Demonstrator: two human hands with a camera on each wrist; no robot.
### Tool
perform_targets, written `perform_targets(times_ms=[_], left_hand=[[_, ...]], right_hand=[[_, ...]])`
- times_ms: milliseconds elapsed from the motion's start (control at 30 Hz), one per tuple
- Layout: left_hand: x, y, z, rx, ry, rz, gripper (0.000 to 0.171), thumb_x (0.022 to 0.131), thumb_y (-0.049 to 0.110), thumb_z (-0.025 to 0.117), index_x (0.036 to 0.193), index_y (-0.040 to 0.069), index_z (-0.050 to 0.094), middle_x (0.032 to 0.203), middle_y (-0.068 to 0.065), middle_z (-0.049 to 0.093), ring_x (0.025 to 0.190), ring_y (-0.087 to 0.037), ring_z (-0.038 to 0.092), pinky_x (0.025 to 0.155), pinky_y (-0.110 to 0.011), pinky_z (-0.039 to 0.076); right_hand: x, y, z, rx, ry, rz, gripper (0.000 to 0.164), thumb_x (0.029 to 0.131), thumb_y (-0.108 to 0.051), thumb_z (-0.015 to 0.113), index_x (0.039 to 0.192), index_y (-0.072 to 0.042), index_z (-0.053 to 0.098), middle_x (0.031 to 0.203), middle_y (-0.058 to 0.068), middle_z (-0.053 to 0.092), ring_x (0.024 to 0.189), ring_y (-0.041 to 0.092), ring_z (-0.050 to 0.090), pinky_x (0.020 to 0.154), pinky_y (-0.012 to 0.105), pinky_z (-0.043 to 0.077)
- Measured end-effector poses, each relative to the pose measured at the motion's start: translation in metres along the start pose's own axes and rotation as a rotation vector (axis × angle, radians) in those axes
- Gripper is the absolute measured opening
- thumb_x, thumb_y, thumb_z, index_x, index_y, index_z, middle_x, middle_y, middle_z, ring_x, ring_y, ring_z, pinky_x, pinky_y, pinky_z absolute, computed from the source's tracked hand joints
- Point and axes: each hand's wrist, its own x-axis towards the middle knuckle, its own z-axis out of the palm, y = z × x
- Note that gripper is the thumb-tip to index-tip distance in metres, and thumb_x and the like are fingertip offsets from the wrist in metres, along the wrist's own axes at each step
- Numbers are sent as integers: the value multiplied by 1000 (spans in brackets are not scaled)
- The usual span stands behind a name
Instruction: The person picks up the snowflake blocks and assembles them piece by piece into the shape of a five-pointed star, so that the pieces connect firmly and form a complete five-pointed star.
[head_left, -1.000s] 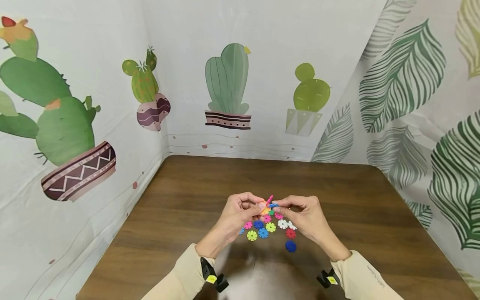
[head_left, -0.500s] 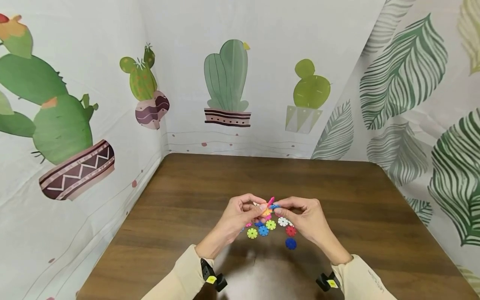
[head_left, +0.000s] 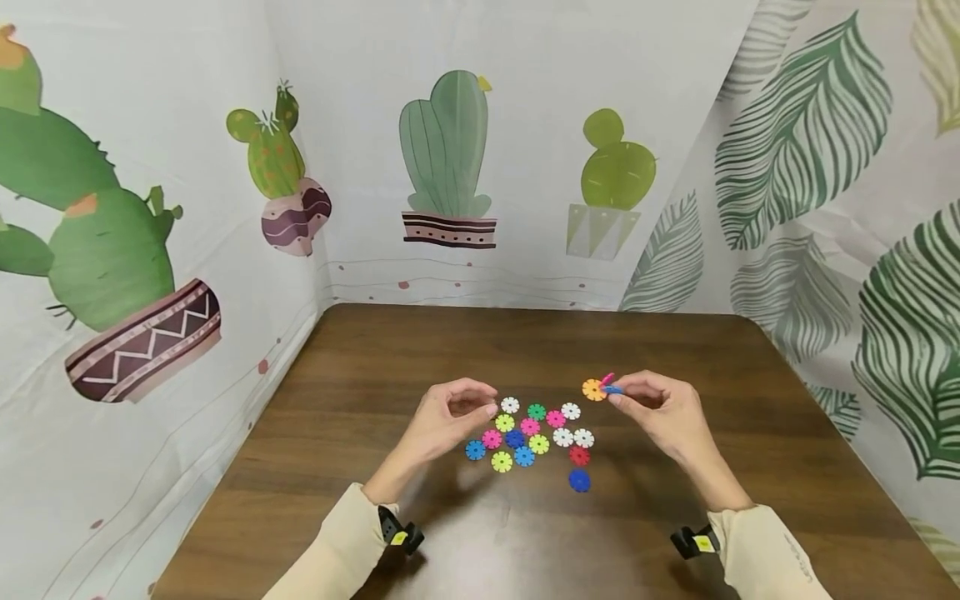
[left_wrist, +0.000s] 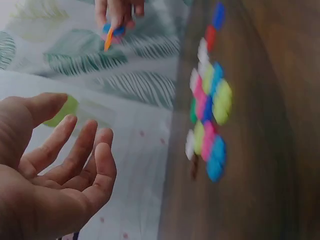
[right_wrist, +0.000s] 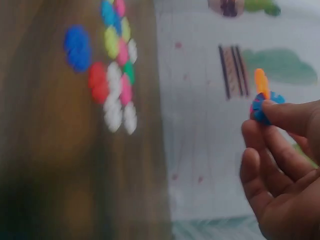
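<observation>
My right hand [head_left: 669, 417] is raised above the table's right half. Thumb and forefinger pinch the blue disc [right_wrist: 261, 109] of a small joined piece made of notched plastic discs. An orange disc [head_left: 593, 390] and a pink disc [head_left: 607, 378] stick out from it. My left hand [head_left: 447, 422] hovers left of the loose discs, its fingers loosely bent with nothing between them. In the left wrist view, that palm [left_wrist: 45, 200] shows bare. Nearest to it in the head view lies a white disc [head_left: 510, 405].
Several loose notched discs lie flat mid-table, among them a green disc [head_left: 536, 412], a red disc [head_left: 579, 456] and a dark blue disc [head_left: 580, 481] nearest the front. The brown wooden table [head_left: 360, 367] meets a printed cloth backdrop [head_left: 525, 167] at the back.
Both hands were together on the joined discs. The left hand has let go and moved left; the right hand has carried the joined piece right, uncovering the loose discs.
</observation>
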Motion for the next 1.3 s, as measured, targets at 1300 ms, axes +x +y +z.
perform_targets(times_ms=[1300], left_hand=[[-11, -73, -6, 305, -99, -69, 20, 82, 15, 94, 97, 15, 79, 90, -4, 73, 80, -11, 61, 68, -20, 51]], right_hand=[[-66, 20, 58, -45, -268, 271, 23, 83, -25, 95, 96, -20, 77, 95, -3, 77, 64, 6, 55, 59, 22, 46]])
